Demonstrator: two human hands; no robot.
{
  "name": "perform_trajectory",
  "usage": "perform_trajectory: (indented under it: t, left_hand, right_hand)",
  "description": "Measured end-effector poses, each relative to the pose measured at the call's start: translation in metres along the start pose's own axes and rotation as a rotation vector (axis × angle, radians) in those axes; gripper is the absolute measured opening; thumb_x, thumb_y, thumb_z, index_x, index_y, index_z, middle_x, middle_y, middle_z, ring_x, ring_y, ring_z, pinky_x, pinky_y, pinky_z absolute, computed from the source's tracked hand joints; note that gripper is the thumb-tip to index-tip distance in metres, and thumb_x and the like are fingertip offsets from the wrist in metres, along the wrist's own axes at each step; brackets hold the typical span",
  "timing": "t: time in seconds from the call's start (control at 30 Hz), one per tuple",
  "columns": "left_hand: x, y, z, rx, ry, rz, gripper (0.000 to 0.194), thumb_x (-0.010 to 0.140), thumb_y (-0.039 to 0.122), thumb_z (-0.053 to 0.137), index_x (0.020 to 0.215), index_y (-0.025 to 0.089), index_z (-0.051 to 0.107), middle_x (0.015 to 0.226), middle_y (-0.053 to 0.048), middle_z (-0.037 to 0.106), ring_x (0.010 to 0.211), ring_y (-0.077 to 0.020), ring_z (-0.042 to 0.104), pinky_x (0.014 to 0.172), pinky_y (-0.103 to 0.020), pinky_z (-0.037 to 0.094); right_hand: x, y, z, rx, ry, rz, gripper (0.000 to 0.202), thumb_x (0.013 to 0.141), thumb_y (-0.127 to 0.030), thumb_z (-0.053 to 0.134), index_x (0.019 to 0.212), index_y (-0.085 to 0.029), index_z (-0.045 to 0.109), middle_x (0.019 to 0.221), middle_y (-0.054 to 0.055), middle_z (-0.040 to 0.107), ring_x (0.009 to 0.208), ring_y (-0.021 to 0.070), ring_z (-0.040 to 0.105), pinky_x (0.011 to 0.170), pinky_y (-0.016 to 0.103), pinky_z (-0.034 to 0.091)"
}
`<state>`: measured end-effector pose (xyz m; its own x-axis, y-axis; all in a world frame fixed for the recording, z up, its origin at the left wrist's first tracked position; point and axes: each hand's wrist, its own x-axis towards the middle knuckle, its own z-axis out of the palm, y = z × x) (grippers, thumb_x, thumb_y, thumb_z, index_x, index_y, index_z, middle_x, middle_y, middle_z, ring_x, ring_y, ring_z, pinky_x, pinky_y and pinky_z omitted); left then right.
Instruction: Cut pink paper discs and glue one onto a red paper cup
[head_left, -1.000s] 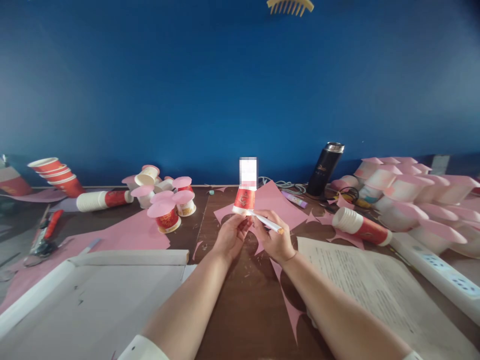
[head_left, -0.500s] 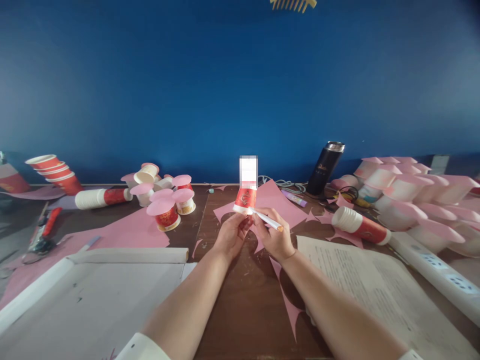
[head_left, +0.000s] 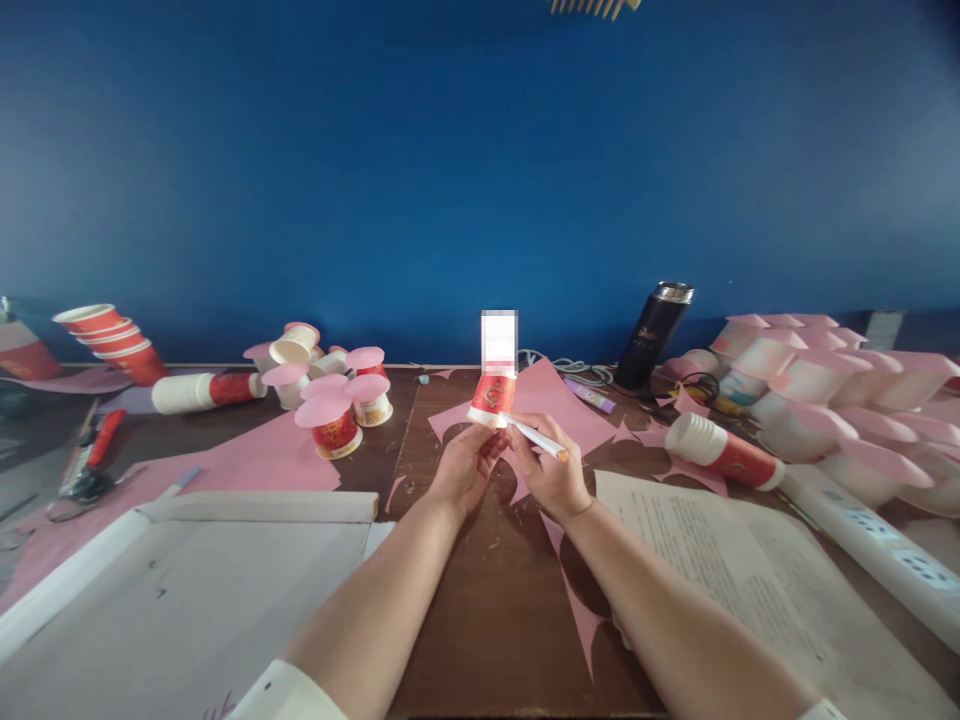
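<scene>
A red paper cup [head_left: 493,392] with a white rim stands out in the middle, wide end down and slightly tilted. My left hand [head_left: 466,468] has its fingers closed at the cup's lower rim; the fingertips are partly hidden. In my right hand [head_left: 551,470] is a white pen [head_left: 538,437] with an orange end, its tip against the rim beside my left fingers. Above the cup shows a bright white pixelated patch [head_left: 499,338] that I cannot make out. Pink paper [head_left: 555,400] with cut edges lies behind my hands.
Paper cups topped with pink discs [head_left: 324,408] stand left; many more [head_left: 825,390] crowd the right. A black flask [head_left: 654,335] leans by the blue wall. Stacked cups [head_left: 724,452], a power strip [head_left: 870,540], a printed sheet [head_left: 720,570] and a white box lid [head_left: 187,600] flank my arms.
The whole view has shifted very slightly. My hands, the cup and the pen keep nearly the same positions.
</scene>
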<state>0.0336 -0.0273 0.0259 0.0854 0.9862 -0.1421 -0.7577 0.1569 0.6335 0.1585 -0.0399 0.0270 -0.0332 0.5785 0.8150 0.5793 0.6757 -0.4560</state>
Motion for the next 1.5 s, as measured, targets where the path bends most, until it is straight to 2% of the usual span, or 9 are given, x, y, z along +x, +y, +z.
perform_trajectory:
  t: [0.77,1.03,1.5]
  left_hand:
    - [0.0045,-0.0037,-0.0049,-0.001,-0.023,0.002,0.006,0.069,0.01,0.071,0.071,0.01,0.066,0.07,-0.003,0.067,0.066,-0.0091,0.063,0.076,-0.022,0.052]
    - [0.0023,-0.0026,-0.0025,0.0,-0.019,0.0,0.004,0.07,0.009,0.07,0.073,0.009,0.066,0.069,-0.003,0.067,0.065,-0.0088,0.063,0.071,-0.02,0.052]
    - [0.0035,-0.0033,-0.0041,0.009,-0.049,0.008,0.006,0.069,0.01,0.071,0.073,0.009,0.068,0.07,-0.003,0.068,0.066,-0.0086,0.064,0.073,-0.02,0.051]
  right_hand:
    - [-0.0006,0.0016,0.0001,-0.016,-0.007,0.012,0.015,0.09,-0.026,0.053,0.101,-0.022,0.063,0.092,0.005,0.069,0.083,0.0179,0.067,0.075,0.029,0.055]
    - [-0.0013,0.0019,-0.0001,-0.01,-0.004,0.018,0.016,0.089,-0.024,0.055,0.102,-0.023,0.062,0.093,0.005,0.069,0.083,0.0174,0.067,0.074,0.028,0.055]
    - [-0.0002,0.0018,-0.0002,-0.021,-0.006,0.007,0.015,0.089,-0.024,0.054,0.101,-0.022,0.062,0.091,0.005,0.069,0.083,0.0171,0.067,0.076,0.028,0.054]
